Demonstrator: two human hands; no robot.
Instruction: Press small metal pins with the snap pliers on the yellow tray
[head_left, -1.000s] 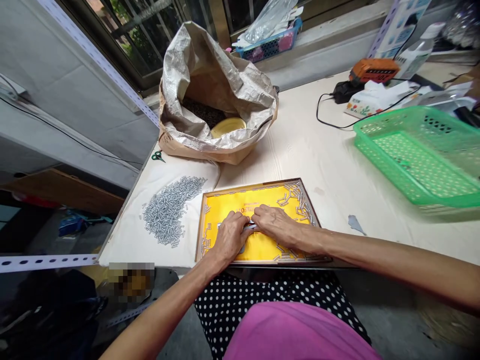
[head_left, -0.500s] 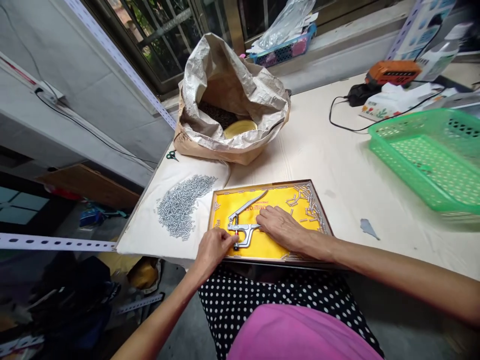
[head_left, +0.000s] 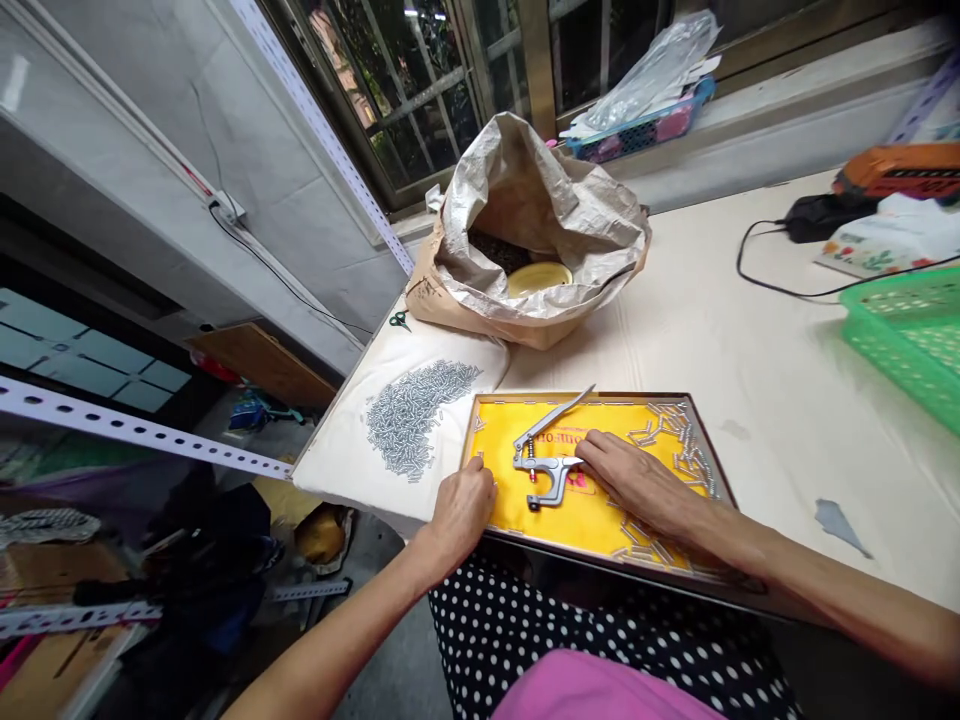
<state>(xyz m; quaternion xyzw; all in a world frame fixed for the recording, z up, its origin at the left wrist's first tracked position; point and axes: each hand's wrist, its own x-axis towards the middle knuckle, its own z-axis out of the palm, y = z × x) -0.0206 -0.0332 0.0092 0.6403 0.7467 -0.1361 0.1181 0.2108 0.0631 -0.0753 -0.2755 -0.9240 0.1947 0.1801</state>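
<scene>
My right hand [head_left: 637,482] is wrapped round the lower handle of grey metal snap pliers [head_left: 553,478], whose other handle stands raised and whose jaws gape toward the left. The pliers are over a shallow tray [head_left: 694,420] with a yellow lining [head_left: 506,415]. At the tray's left edge is my left hand [head_left: 463,505], its fingers curled together; whatever they pinch is hidden. Small silvery metal pieces [head_left: 694,455] lie scattered along the tray's right side. Left of the tray, a heap of similar metal pieces [head_left: 412,415] rests on white cloth [head_left: 330,455].
Behind the tray stands an open sack [head_left: 517,325] with a yellow bowl [head_left: 540,277] inside. A green basket [head_left: 900,320], a tissue box [head_left: 862,245] and a black cable [head_left: 750,285] are at the right. Small scissors [head_left: 400,320] lie by the sack.
My left hand has moved from the pliers' jaws to the tray's left edge. My right hand still holds the pliers. The whole view has shifted, so things appear further right.
</scene>
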